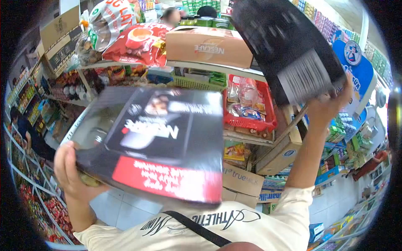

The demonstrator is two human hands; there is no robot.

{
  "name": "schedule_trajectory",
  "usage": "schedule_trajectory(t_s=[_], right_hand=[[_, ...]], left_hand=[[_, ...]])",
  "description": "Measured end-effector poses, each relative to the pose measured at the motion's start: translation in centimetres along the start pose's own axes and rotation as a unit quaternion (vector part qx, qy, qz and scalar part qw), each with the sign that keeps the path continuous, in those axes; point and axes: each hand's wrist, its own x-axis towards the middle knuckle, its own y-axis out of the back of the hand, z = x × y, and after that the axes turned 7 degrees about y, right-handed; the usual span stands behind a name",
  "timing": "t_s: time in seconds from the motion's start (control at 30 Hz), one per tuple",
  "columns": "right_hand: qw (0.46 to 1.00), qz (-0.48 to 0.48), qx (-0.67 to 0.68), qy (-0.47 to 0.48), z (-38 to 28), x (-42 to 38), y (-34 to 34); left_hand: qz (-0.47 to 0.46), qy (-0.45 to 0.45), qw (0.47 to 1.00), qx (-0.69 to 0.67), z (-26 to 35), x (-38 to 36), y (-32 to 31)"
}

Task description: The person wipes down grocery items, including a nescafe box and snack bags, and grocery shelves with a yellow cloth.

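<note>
My left hand (pixel 77 178) is closed round the left edge of a black Nescafé box (pixel 167 163) with a red band. Its lettering is upside down from here. Along the box's left side shows a pale, rounded object (pixel 94 136) that I cannot make out clearly. Raised at the upper right, my right hand (pixel 331 102) grips the lower end of a second black box (pixel 289 46). That one is tilted, blurred by motion, and has a pale striped label panel. The two boxes are apart.
Behind stands a shelf with a brown Nescafé carton (pixel 209 48), a red bag (pixel 142 44) and a clear bag (pixel 111 25). Below are a red basket (pixel 251 119) of packets and cardboard cartons (pixel 240 182). A person (pixel 29 134) in dark clothes is at the left.
</note>
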Motion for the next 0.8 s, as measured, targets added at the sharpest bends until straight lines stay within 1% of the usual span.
schedule_trajectory(t_s=[0.03,0.07,0.1,0.13,0.2,0.3,0.33,0.4,0.47,0.57,0.63,0.7,0.8], right_hand=[[0.991,-0.034,-0.102,0.085,-0.9,1.5,-1.9],[0.984,-0.030,-0.112,0.137,-1.2,2.3,-4.3],[0.979,-0.041,-0.113,0.166,-2.5,3.1,-6.7],[0.981,-0.065,-0.105,0.151,-3.2,3.5,-8.9],[0.978,-0.109,-0.103,0.149,-4.2,3.6,-12.9],[0.962,-0.182,-0.163,0.122,-4.1,2.6,-18.7],[0.950,-0.224,-0.192,0.105,-4.5,2.4,-19.8],[0.943,-0.239,-0.208,0.096,-4.6,1.8,-21.6],[0.940,-0.267,-0.200,0.076,-4.9,1.8,-22.0],[0.935,-0.261,-0.204,0.128,-4.2,1.7,-22.3],[0.949,-0.257,-0.151,0.107,-3.9,1.3,-22.5],[0.941,-0.272,-0.150,0.133,-3.9,0.5,-21.8],[0.899,-0.257,-0.262,0.240,-5.1,-1.3,-19.2]], left_hand=[[-0.024,0.003,0.999,-0.028,0.3,-1.1,0.1],[-0.038,0.008,0.997,-0.061,0.7,-2.0,-0.2],[-0.049,0.015,0.995,-0.091,1.1,-3.0,-0.5],[-0.057,0.021,0.992,-0.106,1.5,-4.0,-0.6],[-0.043,0.032,0.994,-0.099,2.1,-6.6,-1.1],[-0.042,0.025,0.996,-0.075,1.9,-10.2,-1.3],[-0.044,0.022,0.997,-0.060,2.0,-11.5,-1.2],[-0.059,0.101,0.990,-0.080,2.7,-13.9,-1.1],[-0.078,0.182,0.976,-0.089,3.3,-15.8,-0.7],[-0.050,0.205,0.975,-0.063,3.2,-16.7,-0.6],[-0.044,0.183,0.981,-0.035,2.8,-16.7,-0.8],[-0.038,0.158,0.987,-0.017,2.4,-16.3,-1.2],[-0.010,0.129,0.991,-0.032,3.0,-15.3,-2.7]])
